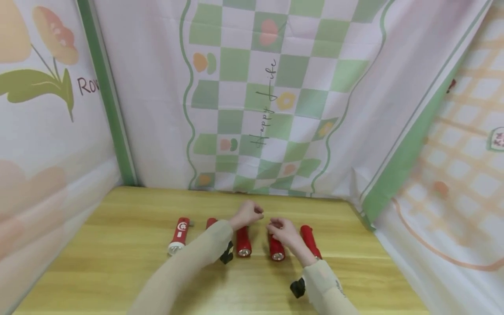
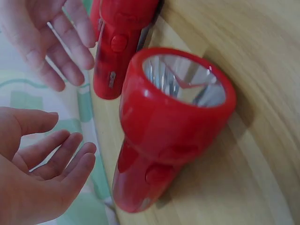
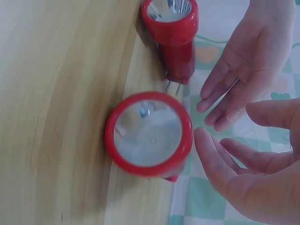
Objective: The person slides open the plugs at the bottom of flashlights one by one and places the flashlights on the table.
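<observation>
My left hand (image 1: pixel 247 213) hovers above the far end of a red flashlight (image 1: pixel 243 243), fingers loosely bent and holding nothing. To its right, my right hand (image 1: pixel 286 234) is over another red flashlight (image 1: pixel 277 250), its relaxed fingers turned toward the left hand. In the left wrist view, a gap separates the left hand (image 2: pixel 42 173) from the flashlight (image 2: pixel 159 126) beside it. The right wrist view shows the right hand (image 3: pixel 258 173) near a round flashlight head (image 3: pixel 112 136), with metal prongs (image 3: pixel 173 87) at the tail of the other flashlight (image 3: pixel 176 35).
A red flashlight with a white head (image 1: pixel 175 248) lies at the left of the wooden table (image 1: pixel 118 245). Another red flashlight (image 1: pixel 211 222) is partly behind my left sleeve, and one more (image 1: pixel 309 238) lies right of my right hand. Patterned cloth (image 1: pixel 256 109) hangs behind the table.
</observation>
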`<state>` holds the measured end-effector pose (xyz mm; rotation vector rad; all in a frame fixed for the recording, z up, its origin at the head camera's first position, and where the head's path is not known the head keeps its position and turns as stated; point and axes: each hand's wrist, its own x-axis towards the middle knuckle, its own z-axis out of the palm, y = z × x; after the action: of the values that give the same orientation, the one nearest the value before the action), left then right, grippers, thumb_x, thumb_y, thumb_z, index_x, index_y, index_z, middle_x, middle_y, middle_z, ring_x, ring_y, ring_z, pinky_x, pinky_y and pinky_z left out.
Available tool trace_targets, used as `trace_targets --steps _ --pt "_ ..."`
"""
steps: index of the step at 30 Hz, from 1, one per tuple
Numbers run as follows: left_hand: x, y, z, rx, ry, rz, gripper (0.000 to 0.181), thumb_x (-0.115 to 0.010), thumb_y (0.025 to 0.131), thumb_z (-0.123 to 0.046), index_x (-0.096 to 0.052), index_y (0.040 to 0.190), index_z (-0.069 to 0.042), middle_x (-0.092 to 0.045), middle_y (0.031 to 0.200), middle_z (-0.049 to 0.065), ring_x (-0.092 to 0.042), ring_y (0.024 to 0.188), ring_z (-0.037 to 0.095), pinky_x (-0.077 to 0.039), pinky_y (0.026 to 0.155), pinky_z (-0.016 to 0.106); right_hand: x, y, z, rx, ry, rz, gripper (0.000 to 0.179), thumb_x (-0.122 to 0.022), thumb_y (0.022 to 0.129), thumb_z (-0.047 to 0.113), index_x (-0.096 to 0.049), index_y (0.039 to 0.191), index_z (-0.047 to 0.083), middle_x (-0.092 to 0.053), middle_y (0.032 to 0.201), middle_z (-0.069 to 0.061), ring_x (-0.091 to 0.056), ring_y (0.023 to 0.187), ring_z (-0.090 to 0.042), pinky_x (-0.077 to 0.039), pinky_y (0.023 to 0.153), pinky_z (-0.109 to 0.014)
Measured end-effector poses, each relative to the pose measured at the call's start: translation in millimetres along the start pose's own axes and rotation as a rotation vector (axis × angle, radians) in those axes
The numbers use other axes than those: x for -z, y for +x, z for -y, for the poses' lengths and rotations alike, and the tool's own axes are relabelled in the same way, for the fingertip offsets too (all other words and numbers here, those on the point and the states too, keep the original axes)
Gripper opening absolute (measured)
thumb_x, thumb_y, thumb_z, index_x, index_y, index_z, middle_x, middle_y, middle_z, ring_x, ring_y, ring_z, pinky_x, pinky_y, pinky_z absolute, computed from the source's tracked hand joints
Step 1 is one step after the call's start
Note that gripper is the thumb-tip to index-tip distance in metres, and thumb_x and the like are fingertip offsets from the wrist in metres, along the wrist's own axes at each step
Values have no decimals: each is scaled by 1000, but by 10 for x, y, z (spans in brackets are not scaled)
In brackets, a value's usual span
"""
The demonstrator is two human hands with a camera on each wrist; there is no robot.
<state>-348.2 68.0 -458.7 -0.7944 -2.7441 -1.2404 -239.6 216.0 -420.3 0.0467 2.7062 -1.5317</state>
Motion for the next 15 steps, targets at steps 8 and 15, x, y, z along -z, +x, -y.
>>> trace_targets --steps 8,15 --pt "-343 227 254 -8 -35 45 23 -73 85 -18 -76 101 -2 -77 97 9 -71 91 19 -59 80 27 58 -29 -28 8 -33 -19 39 -58 97 9 -55 128 -13 -65 119 -31 -68 105 -36 -62 82 -38" --pt "-88 -146 -309 75 -49 86 26 -67 86 -6 -70 108 8 -73 106 20 -69 101 31 -58 89 37 97 -4 -84 3 -53 -30 41 -58 97 9 -53 130 -14 -62 123 -33 -70 100 -37 -62 81 -38"
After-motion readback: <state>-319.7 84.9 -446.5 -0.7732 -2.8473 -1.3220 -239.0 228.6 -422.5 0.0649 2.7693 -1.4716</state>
